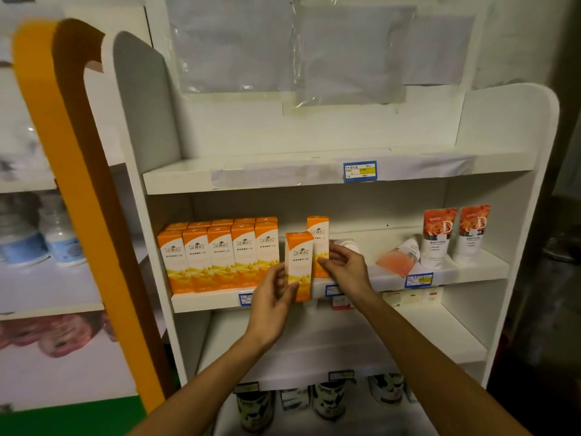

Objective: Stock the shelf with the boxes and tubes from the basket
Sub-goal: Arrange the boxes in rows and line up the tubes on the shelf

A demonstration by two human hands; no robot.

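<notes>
Our left hand (273,297) gripped an upright orange box (298,266) at the middle shelf's (207,302) front edge. Our right hand (345,265) pinched a second box (318,239) behind it, beside the stocked row (220,256); tubes (456,236) stood right.

A large white letter "D" stands on each of the two rose-printed tubes (455,234) at the right end of the middle shelf (465,270). Print on the orange boxes (220,256) and blue price tags (359,171) is too small to read.
</notes>
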